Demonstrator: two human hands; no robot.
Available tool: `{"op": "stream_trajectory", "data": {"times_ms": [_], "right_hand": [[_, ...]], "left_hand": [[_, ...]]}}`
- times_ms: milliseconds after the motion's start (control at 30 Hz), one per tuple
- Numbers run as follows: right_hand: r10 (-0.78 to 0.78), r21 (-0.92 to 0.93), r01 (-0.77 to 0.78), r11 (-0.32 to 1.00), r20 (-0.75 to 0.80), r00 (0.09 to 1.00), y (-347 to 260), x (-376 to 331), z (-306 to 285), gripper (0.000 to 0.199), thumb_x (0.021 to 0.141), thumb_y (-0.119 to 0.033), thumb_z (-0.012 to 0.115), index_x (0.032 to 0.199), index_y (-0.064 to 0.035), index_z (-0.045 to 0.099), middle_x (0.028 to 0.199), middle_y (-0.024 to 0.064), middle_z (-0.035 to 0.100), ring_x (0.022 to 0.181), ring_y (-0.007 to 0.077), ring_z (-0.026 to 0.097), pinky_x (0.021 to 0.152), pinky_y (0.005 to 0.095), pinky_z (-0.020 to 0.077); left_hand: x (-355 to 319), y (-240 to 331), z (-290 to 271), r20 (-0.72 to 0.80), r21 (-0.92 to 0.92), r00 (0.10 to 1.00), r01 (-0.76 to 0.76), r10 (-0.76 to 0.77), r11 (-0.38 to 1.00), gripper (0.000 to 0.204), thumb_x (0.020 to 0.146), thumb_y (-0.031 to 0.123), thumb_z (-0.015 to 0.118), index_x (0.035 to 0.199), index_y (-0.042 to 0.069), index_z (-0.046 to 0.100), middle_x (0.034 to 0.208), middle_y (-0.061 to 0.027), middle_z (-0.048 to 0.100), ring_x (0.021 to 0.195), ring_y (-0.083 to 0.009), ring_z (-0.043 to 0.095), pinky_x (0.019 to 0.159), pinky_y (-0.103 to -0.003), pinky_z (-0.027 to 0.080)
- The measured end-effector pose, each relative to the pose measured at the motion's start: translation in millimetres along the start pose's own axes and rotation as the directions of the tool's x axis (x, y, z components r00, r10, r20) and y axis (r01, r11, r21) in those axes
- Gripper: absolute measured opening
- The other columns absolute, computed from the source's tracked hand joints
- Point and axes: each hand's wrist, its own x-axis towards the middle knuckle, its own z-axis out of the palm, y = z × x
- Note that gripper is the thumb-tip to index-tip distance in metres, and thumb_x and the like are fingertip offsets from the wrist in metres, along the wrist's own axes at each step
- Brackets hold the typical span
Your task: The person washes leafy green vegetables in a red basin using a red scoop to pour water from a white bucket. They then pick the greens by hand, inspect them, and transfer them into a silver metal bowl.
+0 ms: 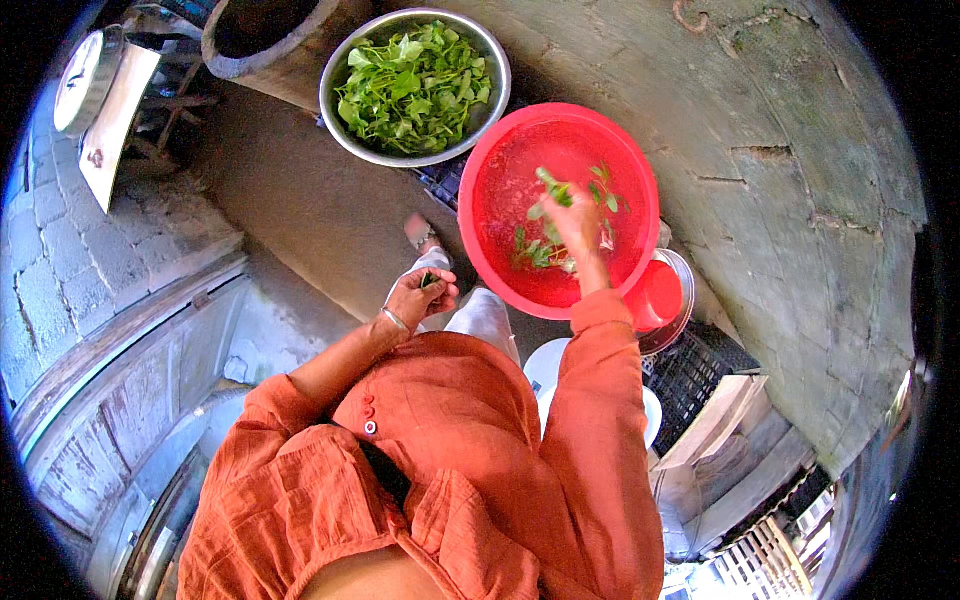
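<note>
My right hand [576, 222] reaches down into a wide red plastic basin [470, 205] of water. Its fingers are closed around a leafy green sprig [553, 187], slightly blurred. More loose greens [540, 250] float in the water around that hand. In front of my waist, my left hand [418, 298] is closed, palm partly upward, and a little dark green leaf [430, 280] shows between its fingers. Beyond the basin's left side, a round metal bowl [328, 100] is heaped with leafy greens [415, 88].
A red plastic container [657, 296] sits in a metal pot [684, 275] beside the basin. Behind it is a black crate [695, 372]. A concrete wall [790, 190] runs along the right. A large clay-like vessel [225, 68] stands at the far left of the bowl.
</note>
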Motion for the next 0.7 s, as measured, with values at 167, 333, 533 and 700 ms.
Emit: {"op": "stream_trajectory", "data": {"times_ms": [167,333,533,700], "right_hand": [[-0.111,-0.526,0.015,0.851,-0.151,0.982,23.0,54.8,-52.4,0.022,0.081,-0.015,0.050,0.101,-0.0097,0.054,0.090,0.0178,0.059,0.082,0.0348,0.058,0.067,0.0434,0.0459],[-0.306,-0.644,0.282,0.711,0.078,0.949,99.8,90.1,-58.0,0.031,0.084,-0.016,0.043,0.114,-0.0143,0.052,0.122,0.0193,0.046,0.110,0.0353,0.047,0.090,0.0485,0.0371],[0.299,-0.540,-0.062,0.839,0.364,0.882,78.6,47.9,-37.8,0.062,0.083,-0.053,0.040,0.126,-0.0082,0.043,0.132,0.0211,0.035,0.121,0.0354,0.035,0.103,0.0444,0.0235],[0.328,-0.322,-0.180,0.929,0.499,0.802,105.2,16.7,-27.4,0.069,0.080,-0.053,0.049,0.128,-0.0027,0.040,0.127,0.0187,0.043,0.118,0.0305,0.040,0.097,0.0395,0.0311]], "left_hand": [[-1.8,-5.3,0.9,0.003,0.017,1.000,-0.015,0.015,1.000,0.011,0.088,0.009,0.048,0.095,0.005,0.056,0.081,-0.0034,0.060,0.066,-0.0116,0.058,0.066,-0.025,0.051],[-5.0,-3.7,1.0,0.007,0.044,1.000,-0.001,0.000,0.999,0.011,0.088,0.010,0.049,0.096,0.005,0.055,0.081,-0.0041,0.060,0.067,-0.0130,0.058,0.066,-0.026,0.051],[-2.1,-5.4,-0.5,0.015,0.032,0.999,-0.035,0.035,0.999,0.012,0.088,0.012,0.050,0.096,0.005,0.055,0.081,-0.0047,0.059,0.068,-0.0140,0.058,0.067,-0.026,0.051],[-4.6,-5.2,10.4,0.031,0.032,0.999,-0.021,0.020,0.999,0.011,0.088,0.011,0.049,0.095,0.005,0.055,0.081,-0.0047,0.059,0.068,-0.0141,0.058,0.066,-0.026,0.050]]}}
